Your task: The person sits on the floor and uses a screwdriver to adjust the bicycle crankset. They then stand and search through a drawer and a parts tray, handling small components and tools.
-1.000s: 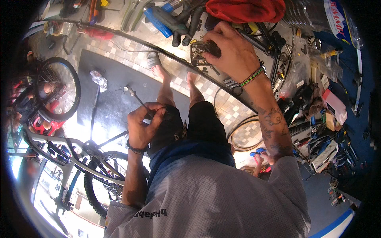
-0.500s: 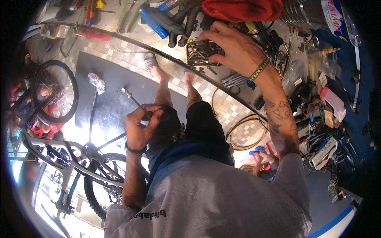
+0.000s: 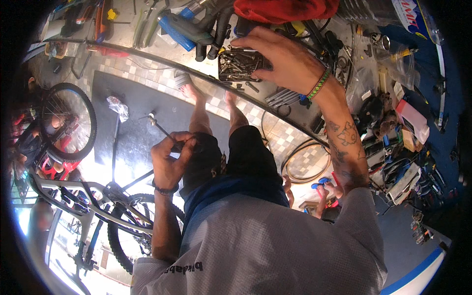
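My left hand (image 3: 169, 160) is closed in front of my left thigh, pinching a thin dark rod. The rod (image 3: 161, 129) points up and left and ends in a pale metal piece with a small crossbar. Over the bench, my right hand (image 3: 285, 61) reaches to a small dark box (image 3: 221, 73) of loose bolts (image 3: 240, 65). Its thumb and fingers are spread apart around the box's right end, touching or just above the contents. No bolt shows clearly in its fingers. A single bolt (image 3: 251, 87) lies outside the box, close to the bench edge.
Beside the box lie dark gloves (image 3: 219, 32), a blue-handled tool (image 3: 176, 33) and a red cloth (image 3: 287, 10). Tools and packages crowd the right side. A bicycle frame (image 3: 93, 209) and an upright wheel (image 3: 67, 122) stand at left. Looped cable or tyre (image 3: 307, 162) rests on the tiles.
The view has shifted slightly. My right hand's fingers have lifted and spread, so more of the bolts show. My left hand still holds the rod in nearly the same place.
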`<state>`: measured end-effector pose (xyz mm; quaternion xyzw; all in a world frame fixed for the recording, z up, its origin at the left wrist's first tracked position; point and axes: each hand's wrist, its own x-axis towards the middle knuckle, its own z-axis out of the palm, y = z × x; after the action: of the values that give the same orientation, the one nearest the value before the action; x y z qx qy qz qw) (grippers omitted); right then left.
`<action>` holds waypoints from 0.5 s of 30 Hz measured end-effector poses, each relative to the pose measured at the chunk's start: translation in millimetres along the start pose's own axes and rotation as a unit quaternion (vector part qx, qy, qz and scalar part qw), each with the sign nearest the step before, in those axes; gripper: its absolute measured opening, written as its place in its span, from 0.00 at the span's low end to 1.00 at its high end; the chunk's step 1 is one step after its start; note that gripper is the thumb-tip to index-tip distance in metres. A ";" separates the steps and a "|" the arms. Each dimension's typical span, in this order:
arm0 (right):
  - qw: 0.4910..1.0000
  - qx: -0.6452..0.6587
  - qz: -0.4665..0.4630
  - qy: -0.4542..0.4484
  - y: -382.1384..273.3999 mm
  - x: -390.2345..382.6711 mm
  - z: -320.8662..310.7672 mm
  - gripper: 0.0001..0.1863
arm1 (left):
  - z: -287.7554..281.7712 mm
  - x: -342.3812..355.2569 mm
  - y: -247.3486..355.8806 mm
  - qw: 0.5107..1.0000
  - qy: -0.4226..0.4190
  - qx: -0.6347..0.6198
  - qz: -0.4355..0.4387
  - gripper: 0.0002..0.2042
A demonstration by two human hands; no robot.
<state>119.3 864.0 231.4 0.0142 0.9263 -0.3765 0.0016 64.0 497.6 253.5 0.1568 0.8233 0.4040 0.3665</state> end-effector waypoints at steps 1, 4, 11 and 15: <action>1.000 -0.014 0.003 -0.006 -0.7 1.0 2.2 0.28 | 1.0 0.9 0.4 1.000 0.001 0.008 0.005 0.06; 0.999 -0.042 0.012 -0.020 -1.4 2.4 3.4 0.28 | 3.0 3.4 3.2 1.000 -0.004 0.010 0.015 0.06; 1.000 -0.024 0.003 -0.009 5.4 2.7 2.0 0.23 | 6.4 3.6 2.9 1.000 0.000 -0.001 0.018 0.06; 1.000 -0.020 -0.007 0.002 7.7 1.1 4.1 0.22 | 6.8 3.3 6.5 1.000 0.004 0.008 0.014 0.06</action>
<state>118.3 866.7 223.0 0.0084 0.9337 -0.3579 -0.0029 66.5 507.2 254.3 0.1696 0.8259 0.4032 0.3558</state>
